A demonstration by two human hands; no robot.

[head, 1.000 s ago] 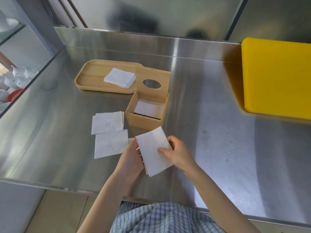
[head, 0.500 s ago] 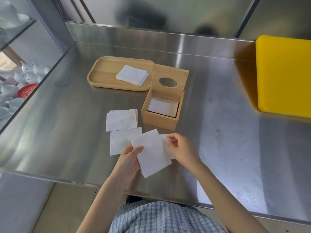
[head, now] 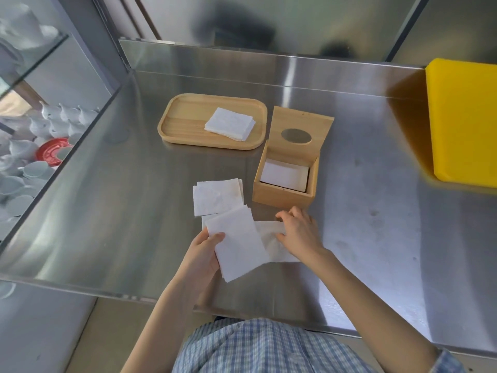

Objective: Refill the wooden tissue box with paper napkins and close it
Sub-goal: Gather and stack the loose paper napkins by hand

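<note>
The wooden tissue box (head: 281,195) stands on the steel counter with its lid (head: 298,131) swung back, oval hole showing. White napkins (head: 285,175) lie inside it. My left hand (head: 201,254) grips a folded stack of napkins (head: 238,247) just in front of the box. My right hand (head: 298,232) rests on another napkin (head: 270,238) lying on the counter beside that stack, fingers pinching its edge. Loose napkins (head: 216,196) lie to the left of the box.
A wooden tray (head: 183,125) with a napkin pile (head: 230,127) sits behind and left of the box. A yellow board (head: 465,122) lies at the far right. White cups (head: 32,157) fill a shelf below the counter's left edge.
My right hand let go of the held stack and moved down onto a napkin on the counter. The left hand kept the stack. The view shifted, so everything sits further right.
</note>
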